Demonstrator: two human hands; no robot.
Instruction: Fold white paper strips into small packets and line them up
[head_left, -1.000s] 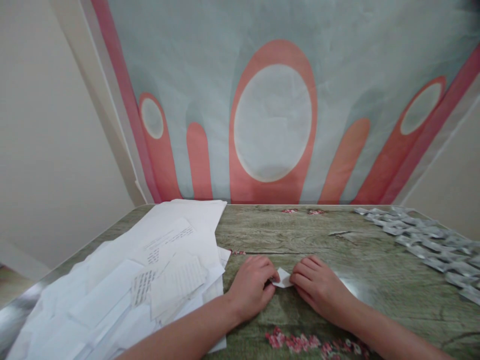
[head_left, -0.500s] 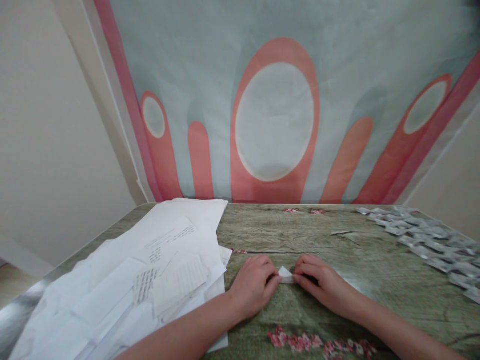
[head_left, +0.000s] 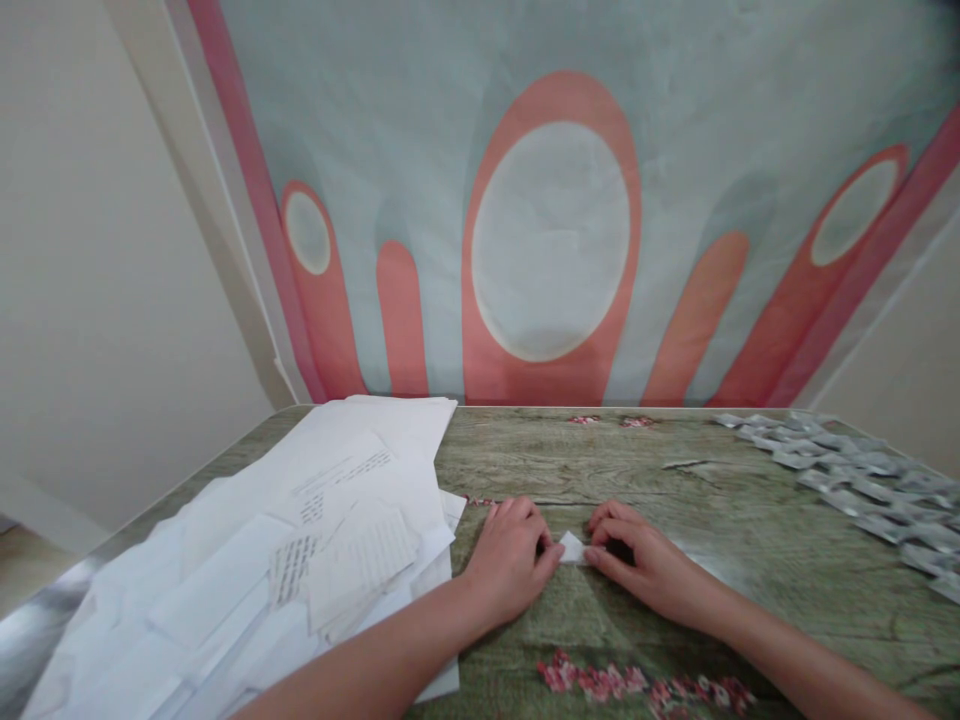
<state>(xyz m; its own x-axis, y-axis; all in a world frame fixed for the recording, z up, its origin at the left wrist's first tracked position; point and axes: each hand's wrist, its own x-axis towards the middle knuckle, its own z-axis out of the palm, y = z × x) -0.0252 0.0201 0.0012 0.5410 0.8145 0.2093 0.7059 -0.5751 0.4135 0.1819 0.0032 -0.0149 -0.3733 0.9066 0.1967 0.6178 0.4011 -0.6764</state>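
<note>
A small folded white paper piece (head_left: 572, 548) with a pointed top lies on the wood-patterned table between my two hands. My left hand (head_left: 511, 560) holds its left end, thumb and fingertips closed near it. At its right end my right hand (head_left: 634, 560) pinches the paper, fingers curled above the thumb. Both palms face down over the table, and the fingertips partly cover the paper's ends.
Loose white sheets and printed scraps (head_left: 360, 570) spread over the left of the table (head_left: 540, 460). Rows of folded paper pieces (head_left: 847, 470) lie along the right edge. Behind stands a backdrop (head_left: 551, 240) with pink and white shapes.
Both hands have shifted slightly at the paper, with the right fingers raised a little more. The paper between them now looks narrower and more triangular.
</note>
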